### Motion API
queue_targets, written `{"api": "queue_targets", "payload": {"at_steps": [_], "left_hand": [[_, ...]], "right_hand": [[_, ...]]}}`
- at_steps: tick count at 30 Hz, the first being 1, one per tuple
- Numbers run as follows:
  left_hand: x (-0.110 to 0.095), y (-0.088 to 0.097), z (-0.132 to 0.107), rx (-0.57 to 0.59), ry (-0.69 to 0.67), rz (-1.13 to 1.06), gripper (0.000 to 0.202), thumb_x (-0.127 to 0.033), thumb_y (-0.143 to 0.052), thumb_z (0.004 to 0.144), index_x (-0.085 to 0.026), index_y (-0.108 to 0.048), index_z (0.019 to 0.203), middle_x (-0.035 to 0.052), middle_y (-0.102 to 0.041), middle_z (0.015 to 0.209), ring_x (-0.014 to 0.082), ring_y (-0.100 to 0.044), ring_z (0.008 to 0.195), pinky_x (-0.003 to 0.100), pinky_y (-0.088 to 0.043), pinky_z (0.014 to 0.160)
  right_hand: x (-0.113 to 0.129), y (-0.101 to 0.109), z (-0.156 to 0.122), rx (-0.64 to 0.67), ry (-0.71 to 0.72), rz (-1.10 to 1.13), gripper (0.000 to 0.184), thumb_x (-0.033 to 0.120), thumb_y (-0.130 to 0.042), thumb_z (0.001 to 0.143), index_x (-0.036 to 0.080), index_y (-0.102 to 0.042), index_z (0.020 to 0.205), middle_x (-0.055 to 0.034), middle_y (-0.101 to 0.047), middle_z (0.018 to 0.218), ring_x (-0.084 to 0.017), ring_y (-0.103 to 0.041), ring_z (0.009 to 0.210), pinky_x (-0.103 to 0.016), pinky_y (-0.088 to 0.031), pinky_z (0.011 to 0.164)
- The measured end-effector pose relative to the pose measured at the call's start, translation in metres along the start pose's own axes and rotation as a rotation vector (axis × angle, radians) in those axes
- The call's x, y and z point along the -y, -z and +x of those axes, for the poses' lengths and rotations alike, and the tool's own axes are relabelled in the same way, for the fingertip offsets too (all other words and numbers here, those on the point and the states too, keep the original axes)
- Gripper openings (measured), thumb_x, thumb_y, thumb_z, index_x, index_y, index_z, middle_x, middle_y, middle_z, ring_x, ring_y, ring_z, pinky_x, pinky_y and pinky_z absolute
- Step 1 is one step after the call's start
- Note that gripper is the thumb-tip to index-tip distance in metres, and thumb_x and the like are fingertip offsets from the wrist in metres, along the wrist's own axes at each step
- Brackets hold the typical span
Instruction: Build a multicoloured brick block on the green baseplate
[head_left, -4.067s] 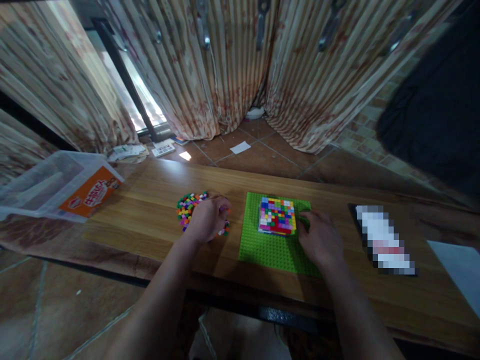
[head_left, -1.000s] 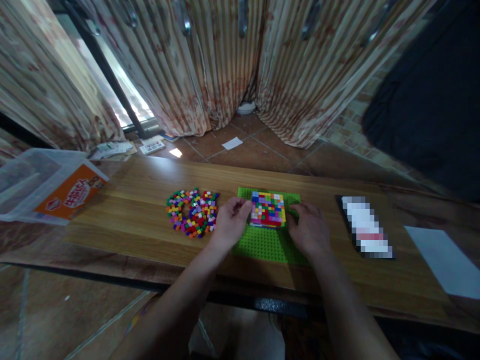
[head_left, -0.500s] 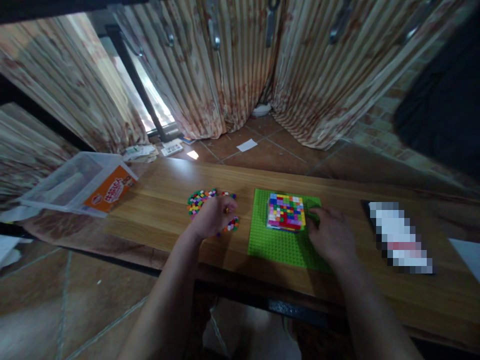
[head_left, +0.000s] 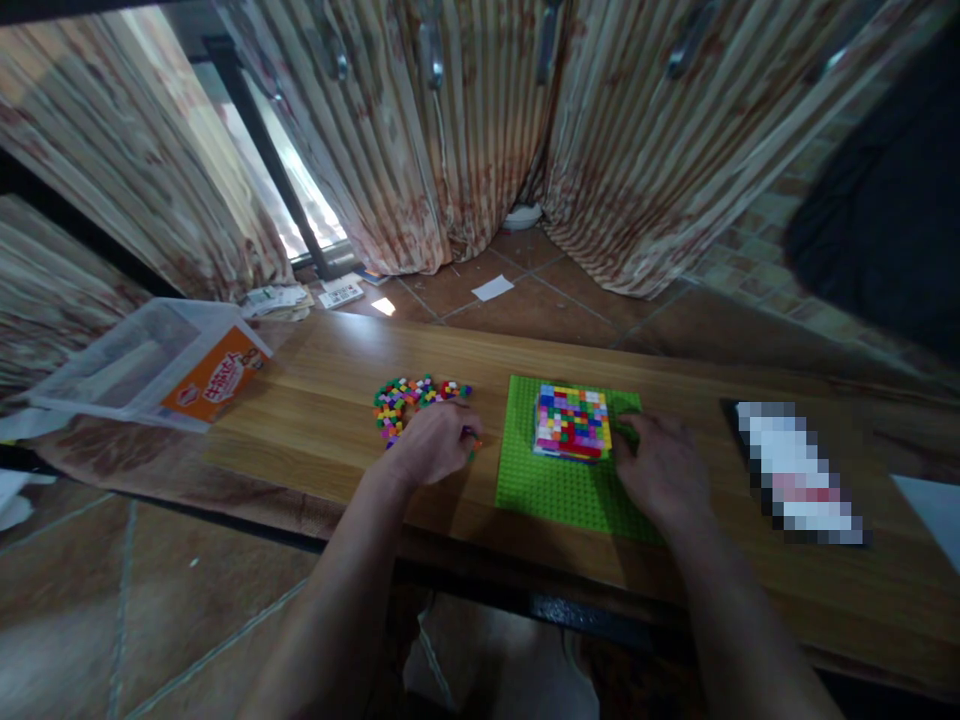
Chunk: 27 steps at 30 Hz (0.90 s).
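My left hand point(head_left: 439, 442) is low over the near right part of a pile of small multicoloured building bricks point(head_left: 391, 408). Its fingers are bent and drawn together, and whatever is between them is too small or hidden to name. A green studded baseplate point(head_left: 521, 490) lies to its right on the table. On the baseplate stands a block of stacked multicoloured bricks point(head_left: 571, 420), roughly square, with a patchwork top. My right hand point(head_left: 666, 468) rests at the baseplate's right edge, close to the stack's right side. Its thumb and forefinger are apart, with green showing between them.
A clear plastic bin point(head_left: 142, 365) with an orange label sits at the left end of the wooden table point(head_left: 300, 420). A dark flat object with a pixelated face point(head_left: 799, 475) lies at right, near a white sheet point(head_left: 930, 510). Curtains point(head_left: 480, 150) hang beyond.
My left hand has moved slightly right and nearer to me, uncovering more of the loose bricks. My right hand and the brick stack stay in place.
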<state>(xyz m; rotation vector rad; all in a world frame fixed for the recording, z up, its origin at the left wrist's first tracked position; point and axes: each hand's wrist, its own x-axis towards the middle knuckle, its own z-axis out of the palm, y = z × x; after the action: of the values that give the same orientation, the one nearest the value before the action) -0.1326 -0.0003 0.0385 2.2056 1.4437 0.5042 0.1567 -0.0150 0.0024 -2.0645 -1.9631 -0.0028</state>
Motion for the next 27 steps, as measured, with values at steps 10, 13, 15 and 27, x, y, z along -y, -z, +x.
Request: {"api": "queue_targets", "payload": {"at_steps": [10,13,15,27], "left_hand": [[-0.015,-0.003,0.006,-0.07,-0.051,-0.202,0.016,-0.014,-0.051,0.079,-0.019,-0.065,0.079,-0.0003,-0.062,0.071,0.0121,-0.056,0.064,0.022,-0.042,0.061],[-0.022,-0.009,0.009,-0.086,-0.055,-0.322,0.02,-0.015,-0.05,0.082,-0.02,-0.067,0.09,0.0005,-0.064,0.076,0.0129,-0.058,0.068,0.023,-0.044,0.063],[-0.027,-0.013,0.01,-0.091,-0.07,-0.362,0.024,-0.016,-0.049,0.083,-0.021,-0.069,0.097,0.0025,-0.067,0.084,0.0148,-0.061,0.077,0.025,-0.047,0.069],[-0.044,-0.028,0.013,-0.105,-0.043,-0.51,0.019,-0.018,-0.049,0.086,-0.021,-0.066,0.095,0.0017,-0.068,0.083,0.0157,-0.066,0.079,0.027,-0.051,0.072]], "right_hand": [[0.003,0.004,0.0,0.028,-0.025,0.031,0.029,0.028,-0.05,0.087,0.015,-0.066,0.108,-0.0137,-0.061,0.11,-0.029,-0.052,0.107,-0.043,-0.042,0.092],[0.003,0.004,0.0,0.018,-0.027,0.022,0.029,0.028,-0.05,0.088,0.016,-0.067,0.107,-0.0124,-0.061,0.109,-0.028,-0.053,0.105,-0.042,-0.043,0.091],[0.004,0.004,0.0,0.012,-0.027,0.018,0.028,0.028,-0.049,0.088,0.017,-0.067,0.107,-0.0119,-0.061,0.109,-0.028,-0.053,0.104,-0.041,-0.043,0.09],[0.007,0.008,0.0,0.05,-0.043,0.02,0.03,0.028,-0.05,0.089,0.014,-0.065,0.111,-0.0135,-0.06,0.114,-0.028,-0.051,0.108,-0.039,-0.042,0.092]]}}
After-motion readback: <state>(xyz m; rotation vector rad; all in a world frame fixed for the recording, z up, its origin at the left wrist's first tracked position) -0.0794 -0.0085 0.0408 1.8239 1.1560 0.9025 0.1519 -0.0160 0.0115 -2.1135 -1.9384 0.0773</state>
